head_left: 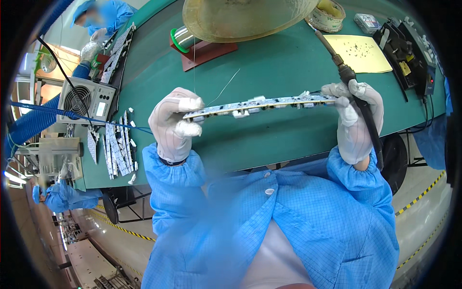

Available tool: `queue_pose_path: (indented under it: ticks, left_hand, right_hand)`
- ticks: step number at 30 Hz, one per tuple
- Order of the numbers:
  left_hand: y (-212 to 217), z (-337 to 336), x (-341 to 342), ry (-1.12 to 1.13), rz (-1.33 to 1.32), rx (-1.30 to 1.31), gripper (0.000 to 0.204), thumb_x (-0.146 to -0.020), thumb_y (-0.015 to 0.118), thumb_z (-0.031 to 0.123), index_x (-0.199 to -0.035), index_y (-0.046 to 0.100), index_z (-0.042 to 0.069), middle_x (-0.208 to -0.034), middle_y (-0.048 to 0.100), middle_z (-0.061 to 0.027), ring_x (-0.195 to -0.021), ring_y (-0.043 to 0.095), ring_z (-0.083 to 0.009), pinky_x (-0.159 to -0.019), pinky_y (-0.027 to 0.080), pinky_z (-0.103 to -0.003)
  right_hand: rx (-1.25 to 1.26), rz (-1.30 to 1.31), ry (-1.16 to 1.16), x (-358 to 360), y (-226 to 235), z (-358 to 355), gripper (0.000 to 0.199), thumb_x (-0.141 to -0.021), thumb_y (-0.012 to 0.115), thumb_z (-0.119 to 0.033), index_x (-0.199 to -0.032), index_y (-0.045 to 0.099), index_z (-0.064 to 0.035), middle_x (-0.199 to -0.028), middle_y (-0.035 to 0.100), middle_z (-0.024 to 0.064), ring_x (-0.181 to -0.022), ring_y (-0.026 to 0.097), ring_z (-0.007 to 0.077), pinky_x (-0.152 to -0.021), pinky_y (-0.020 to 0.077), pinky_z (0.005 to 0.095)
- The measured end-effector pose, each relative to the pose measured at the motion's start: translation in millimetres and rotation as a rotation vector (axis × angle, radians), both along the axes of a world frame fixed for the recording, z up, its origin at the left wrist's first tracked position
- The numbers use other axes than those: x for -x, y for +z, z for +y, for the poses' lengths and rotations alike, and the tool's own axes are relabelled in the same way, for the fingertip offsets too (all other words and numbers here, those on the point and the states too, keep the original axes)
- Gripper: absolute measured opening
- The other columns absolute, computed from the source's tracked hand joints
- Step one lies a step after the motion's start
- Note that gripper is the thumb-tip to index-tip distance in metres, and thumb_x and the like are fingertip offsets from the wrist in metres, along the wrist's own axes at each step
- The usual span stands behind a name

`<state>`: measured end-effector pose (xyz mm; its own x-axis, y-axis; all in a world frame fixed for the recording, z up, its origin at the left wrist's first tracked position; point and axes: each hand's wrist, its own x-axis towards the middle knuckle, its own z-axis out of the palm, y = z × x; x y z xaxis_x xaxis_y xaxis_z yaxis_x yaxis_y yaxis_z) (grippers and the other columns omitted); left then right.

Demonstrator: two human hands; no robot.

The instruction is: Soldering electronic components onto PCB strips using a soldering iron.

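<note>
A long, narrow circuit board point(269, 103) is held up edge-on over the bench, with small white connectors along it. Its left end is pinched between the thumb and fingers of my left hand point(173, 123), in a white glove. My right hand point(358, 123), also gloved, pinches the other end and at the same time holds a soldering iron point(368, 115). The iron's tip points up and away from me, toward the far right. A thin solder wire point(194, 67) runs from a green-rimmed solder spool point(185, 39) down to near my left fingers.
The spool sits on a red-brown stand point(209, 57), below a translucent hood point(250, 21). More boards point(118, 149) lie left, near a fan unit point(86, 100). At right are a yellow sheet point(358, 53) with dark specks, a tape roll point(326, 19) and a black device point(402, 55). Co-workers point(113, 17) sit left.
</note>
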<state>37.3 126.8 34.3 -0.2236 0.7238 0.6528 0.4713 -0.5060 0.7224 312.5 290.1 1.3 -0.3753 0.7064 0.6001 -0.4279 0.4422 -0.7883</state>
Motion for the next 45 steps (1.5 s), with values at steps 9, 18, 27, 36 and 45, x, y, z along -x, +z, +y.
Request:
queue_pose_path:
  ticks: [9, 18, 27, 36, 45]
  left_hand:
    - [0, 1, 1, 0.017, 0.100, -0.009, 0.043, -0.076, 0.081, 0.034, -0.093, 0.062, 0.000, -0.071, 0.060, -0.0115, -0.065, 0.054, -0.0194, -0.049, 0.040, -0.027]
    - [11, -10, -14, 0.128, -0.181, 0.236, 0.056, -0.072, 0.084, 0.040, -0.103, 0.065, -0.003, -0.081, 0.063, -0.0082, -0.068, 0.060, -0.0155, -0.057, 0.049, -0.027]
    - [41, -86, -4, 0.319, -0.409, -0.190, 0.020, -0.089, 0.060, 0.007, -0.104, 0.061, -0.005, -0.092, 0.061, -0.0119, -0.078, 0.062, -0.0172, -0.064, 0.050, -0.024]
    - [34, -89, 158, 0.628, -0.404, 0.078, 0.025, -0.083, 0.061, 0.014, -0.106, 0.070, 0.008, -0.097, 0.064, -0.0108, -0.078, 0.061, -0.0169, -0.075, 0.051, -0.030]
    - [20, -53, 54, 0.843, 0.260, 0.413, 0.027, -0.082, 0.068, 0.025, -0.107, 0.070, 0.012, -0.107, 0.066, -0.0142, -0.104, 0.062, -0.0306, -0.094, 0.049, -0.041]
  right_hand:
    - [-0.026, 0.055, -0.055, 3, -3, 2, 0.029, -0.095, 0.062, -0.012, -0.117, 0.049, 0.0023, -0.097, 0.064, 0.0182, -0.092, 0.068, 0.0287, -0.082, 0.0553, 0.0390]
    - [-0.086, -0.059, -0.181, 1, -6, 3, 0.032, -0.098, 0.058, -0.018, -0.122, 0.048, -0.0004, -0.097, 0.062, 0.0151, -0.094, 0.065, 0.0274, -0.085, 0.0517, 0.0390]
    - [0.011, 0.107, -0.047, -9, -12, 6, 0.037, -0.100, 0.053, -0.035, -0.123, 0.049, -0.0062, -0.105, 0.056, 0.0123, -0.096, 0.057, 0.0233, -0.080, 0.0504, 0.0376]
    - [0.106, 0.090, -0.054, -13, -21, 8, 0.035, -0.101, 0.053, -0.031, -0.123, 0.049, -0.0044, -0.108, 0.052, 0.0100, -0.096, 0.056, 0.0202, -0.082, 0.0491, 0.0359]
    - [0.252, -0.156, -0.095, -16, -15, 11, 0.042, -0.105, 0.036, -0.031, -0.134, 0.043, -0.0011, -0.115, 0.056, 0.0191, -0.105, 0.058, 0.0273, -0.096, 0.0468, 0.0398]
